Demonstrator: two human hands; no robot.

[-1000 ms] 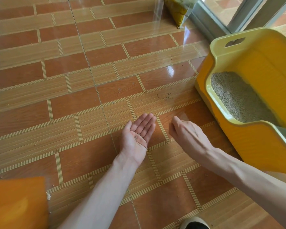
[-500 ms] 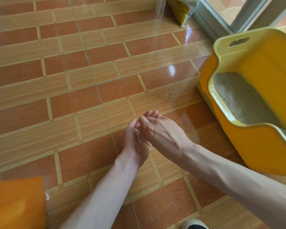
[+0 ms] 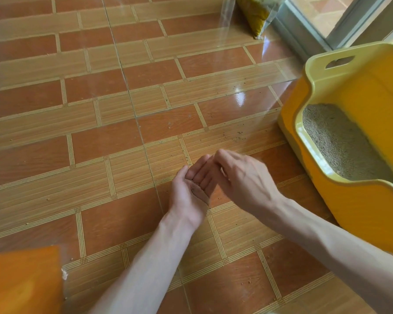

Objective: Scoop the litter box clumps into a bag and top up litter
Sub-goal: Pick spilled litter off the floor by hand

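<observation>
The litter box (image 3: 359, 152) stands on the tiled floor (image 3: 145, 123) at the right, its grey litter (image 3: 340, 143) lying level inside. Loose grains (image 3: 238, 138) are scattered on the tiles just in front of it. The left hand (image 3: 191, 191) is turned palm up and cupped, fingers together, with a few grains (image 3: 194, 189) resting in it, likely so they stay put. The right hand (image 3: 243, 177) hovers just beside that palm, fingers drawn narrow as if pinching; whether it holds a grain I cannot tell. A yellow bag (image 3: 256, 14) leans by the door frame, well apart.
</observation>
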